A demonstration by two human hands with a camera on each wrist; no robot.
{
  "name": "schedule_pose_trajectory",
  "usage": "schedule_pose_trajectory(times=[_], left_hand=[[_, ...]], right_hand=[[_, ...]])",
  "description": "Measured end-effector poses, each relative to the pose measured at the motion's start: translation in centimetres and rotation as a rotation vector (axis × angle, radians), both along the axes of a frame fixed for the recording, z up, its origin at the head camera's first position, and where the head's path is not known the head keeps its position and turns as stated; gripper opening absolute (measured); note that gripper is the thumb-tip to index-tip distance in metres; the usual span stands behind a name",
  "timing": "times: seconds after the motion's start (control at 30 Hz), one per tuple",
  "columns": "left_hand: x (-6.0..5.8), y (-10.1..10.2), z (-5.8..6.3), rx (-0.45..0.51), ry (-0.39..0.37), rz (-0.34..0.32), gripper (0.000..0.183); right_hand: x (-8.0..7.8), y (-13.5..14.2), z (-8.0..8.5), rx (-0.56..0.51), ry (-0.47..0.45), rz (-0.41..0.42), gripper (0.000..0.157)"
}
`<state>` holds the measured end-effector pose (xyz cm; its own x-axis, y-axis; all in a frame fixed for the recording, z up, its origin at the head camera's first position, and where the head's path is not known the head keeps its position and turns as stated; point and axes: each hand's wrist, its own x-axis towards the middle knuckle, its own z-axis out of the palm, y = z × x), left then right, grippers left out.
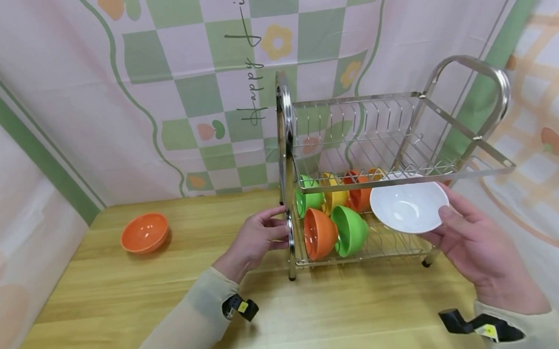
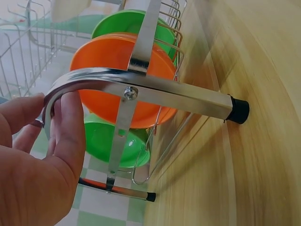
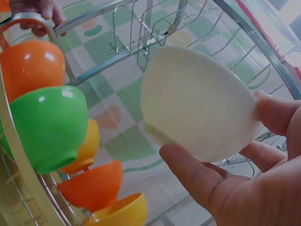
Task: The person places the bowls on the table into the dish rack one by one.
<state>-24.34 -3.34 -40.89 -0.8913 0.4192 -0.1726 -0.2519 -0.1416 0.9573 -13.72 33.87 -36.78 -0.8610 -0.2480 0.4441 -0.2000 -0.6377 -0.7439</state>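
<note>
A two-tier metal dish rack (image 1: 403, 181) stands on the table, and my left hand (image 1: 256, 240) grips its left side frame. In the left wrist view, the fingers curl around the bent tube (image 2: 101, 77). My right hand (image 1: 475, 248) pinches a white bowl (image 1: 408, 208) by its right side, thumb at the rim and fingers beneath. The bowl is held at the right front of the rack, just below the upper tier's front rail, its opening tilted towards me. On the lower tier, an orange bowl (image 1: 319, 234) and a green bowl (image 1: 351, 231) stand on edge in front.
Behind them on the lower tier are a green bowl (image 1: 310, 198), a yellow bowl (image 1: 336, 199) and more orange and yellow bowls, partly hidden. Another orange bowl (image 1: 144, 234) sits upright on the wooden table (image 1: 181, 290) at the left. A patterned curtain (image 1: 185, 95) hangs behind.
</note>
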Motion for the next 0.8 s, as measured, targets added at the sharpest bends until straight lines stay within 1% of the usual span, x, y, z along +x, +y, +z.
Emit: schedule_pose_trajectory(times=[0.17,0.27,0.37,0.47,0.53,0.63,0.7,0.8], left_hand=[[-0.02,0.19,0.02,-0.022,0.001,0.015,0.059],[0.02,0.29,0.01,-0.025,0.004,0.018,0.057],[0.08,0.35,-0.02,-0.026,0.0,0.02,0.055],[0.09,0.42,-0.04,-0.033,0.003,0.021,0.053],[0.08,0.49,-0.04,-0.039,0.006,0.022,0.051],[0.02,0.61,0.02,-0.044,0.008,0.025,0.047],[0.0,0.67,0.1,-0.048,0.009,0.026,0.045],[0.07,0.73,0.26,-0.054,0.012,0.03,0.045]], right_hand=[[0.17,0.01,0.02,0.069,-0.071,-0.146,0.053],[0.25,-0.04,0.0,0.092,-0.115,-0.202,0.053],[0.31,-0.11,0.0,0.095,-0.148,-0.24,0.053],[0.36,-0.19,0.01,0.092,-0.163,-0.271,0.054],[0.39,-0.25,0.03,0.089,-0.166,-0.29,0.054],[0.43,-0.38,0.13,0.116,-0.152,-0.329,0.056],[0.44,-0.49,0.2,0.159,-0.139,-0.372,0.057],[0.55,-0.67,0.37,0.287,-0.146,-0.476,0.06]])
